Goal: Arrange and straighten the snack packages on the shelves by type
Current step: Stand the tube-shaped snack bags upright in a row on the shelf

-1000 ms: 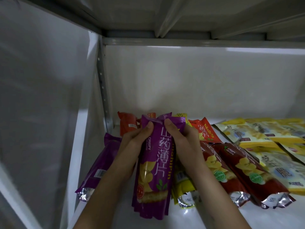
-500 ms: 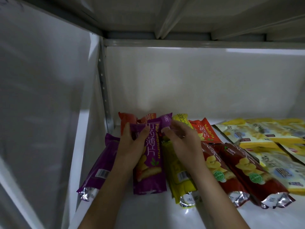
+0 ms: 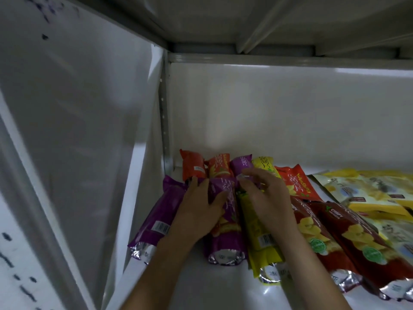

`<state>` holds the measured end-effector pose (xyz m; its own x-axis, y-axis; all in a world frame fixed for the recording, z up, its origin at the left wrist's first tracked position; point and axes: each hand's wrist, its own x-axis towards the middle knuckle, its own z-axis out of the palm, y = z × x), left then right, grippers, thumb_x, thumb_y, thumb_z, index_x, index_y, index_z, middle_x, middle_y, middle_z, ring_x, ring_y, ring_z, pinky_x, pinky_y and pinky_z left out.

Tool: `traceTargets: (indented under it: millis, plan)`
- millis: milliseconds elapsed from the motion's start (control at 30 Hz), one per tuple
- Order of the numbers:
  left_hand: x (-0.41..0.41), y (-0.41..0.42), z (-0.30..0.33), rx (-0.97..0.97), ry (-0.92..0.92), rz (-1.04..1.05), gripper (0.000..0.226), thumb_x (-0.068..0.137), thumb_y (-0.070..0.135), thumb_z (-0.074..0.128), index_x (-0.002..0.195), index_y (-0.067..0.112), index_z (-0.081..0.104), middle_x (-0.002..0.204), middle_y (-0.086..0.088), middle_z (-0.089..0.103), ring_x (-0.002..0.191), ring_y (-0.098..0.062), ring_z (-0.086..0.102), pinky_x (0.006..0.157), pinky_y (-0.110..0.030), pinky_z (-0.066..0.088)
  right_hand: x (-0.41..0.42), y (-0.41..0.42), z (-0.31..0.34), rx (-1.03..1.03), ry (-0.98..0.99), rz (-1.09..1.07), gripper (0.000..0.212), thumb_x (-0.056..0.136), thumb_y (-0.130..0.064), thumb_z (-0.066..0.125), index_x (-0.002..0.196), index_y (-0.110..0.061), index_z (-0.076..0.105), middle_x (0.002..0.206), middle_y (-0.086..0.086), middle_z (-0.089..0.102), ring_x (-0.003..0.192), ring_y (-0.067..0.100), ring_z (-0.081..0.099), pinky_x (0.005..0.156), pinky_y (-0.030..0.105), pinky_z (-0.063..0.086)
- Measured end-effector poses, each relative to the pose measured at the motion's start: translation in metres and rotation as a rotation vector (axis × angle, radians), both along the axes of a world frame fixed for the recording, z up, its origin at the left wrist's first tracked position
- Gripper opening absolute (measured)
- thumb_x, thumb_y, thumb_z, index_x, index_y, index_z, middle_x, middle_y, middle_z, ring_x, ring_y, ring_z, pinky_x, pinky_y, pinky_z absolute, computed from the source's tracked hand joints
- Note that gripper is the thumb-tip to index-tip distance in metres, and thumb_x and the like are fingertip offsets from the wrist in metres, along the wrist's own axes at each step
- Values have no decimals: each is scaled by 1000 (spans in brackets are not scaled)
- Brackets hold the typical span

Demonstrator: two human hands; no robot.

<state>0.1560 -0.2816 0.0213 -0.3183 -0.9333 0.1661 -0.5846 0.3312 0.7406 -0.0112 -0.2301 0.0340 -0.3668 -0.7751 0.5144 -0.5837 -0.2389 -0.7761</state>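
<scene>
At lower centre of the frame, a purple packet [image 3: 225, 231], its long axis running front to back, is pressed flat onto the shelf [image 3: 201, 285] by the spread left hand [image 3: 199, 211], while the right hand [image 3: 266, 198], close beside, is rested on a yellow packet [image 3: 257, 233].

Shop or stockroom shelving bay. White metal shelf [image 3: 201, 291] with a perforated steel upright [image 3: 165, 121] in the back corner and another shelf's ribbed underside [image 3: 223, 21] overhead. Stock is many sealed retail snack packs laid in rows: purple foil packets [image 3: 156, 218], yellow foil packets [image 3: 257, 238], dark red foil packets [image 3: 335, 233], orange-red packets [image 3: 193, 167], pale yellow flat bags [image 3: 366, 193]. Barcodes and printed branding visible.
</scene>
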Motion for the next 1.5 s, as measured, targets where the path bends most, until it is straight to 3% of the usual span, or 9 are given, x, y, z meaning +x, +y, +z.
traceTargets:
  millis: [200,333,567,867,1000,1100,1200,1367,1500]
  plan:
    - [53,5,24,-214,-1,97,9,103,38,61,107,31,62,108,14,58,93,-1,56,75,-11,40,1,2,1,-52,5,12,13,97,-21,70,107,-21,79,112,-13,71,103,-8,59,77,-1,37]
    - [73,-14,17,-116,-347,128,35,99,54,59,115,23,58,113,-3,61,100,-22,62,86,-39,56,5,3,2,-54,-8,18,11,97,-19,69,100,-27,77,108,-16,71,100,-12,57,77,-1,35]
    - [79,-18,-5,-23,-401,143,68,92,60,63,146,25,41,122,-7,61,106,-28,64,92,-46,57,10,8,3,-100,129,107,15,97,-9,70,100,-21,79,97,-29,67,96,-18,59,80,-1,39]
    - [67,16,27,-407,55,205,73,89,40,78,150,42,39,131,14,56,109,-8,59,92,-30,54,14,8,2,-59,110,199,19,103,-22,64,117,-18,78,104,-26,70,101,-16,62,84,3,44]
    - [38,32,48,-520,234,12,88,76,48,87,151,41,41,137,20,53,106,7,58,89,-14,56,20,15,9,-39,-243,368,34,106,-40,53,119,-18,76,110,-5,79,106,9,73,94,31,57]
    - [14,41,55,-456,282,-131,95,66,64,83,150,42,42,136,22,55,117,1,59,96,-30,59,20,19,18,-129,-515,426,43,98,-43,54,114,-9,75,104,6,80,99,23,77,86,34,62]
    - [0,43,57,-387,361,-213,72,73,49,89,135,47,52,125,25,59,110,7,62,86,-15,57,14,19,21,-213,-625,394,42,96,-39,54,104,-3,74,94,12,79,88,26,76,75,30,63]
    - [-1,24,61,58,725,-211,44,86,48,65,121,23,74,114,3,78,101,-11,75,86,-27,59,13,17,17,-226,-562,361,57,98,-43,53,89,12,64,80,20,70,72,31,67,68,28,56]
    - [3,19,58,363,855,-206,38,89,39,69,114,13,78,110,-12,79,99,-29,77,89,-41,59,17,14,11,-148,-433,332,81,96,-67,54,88,14,60,86,29,68,81,44,67,79,50,57]
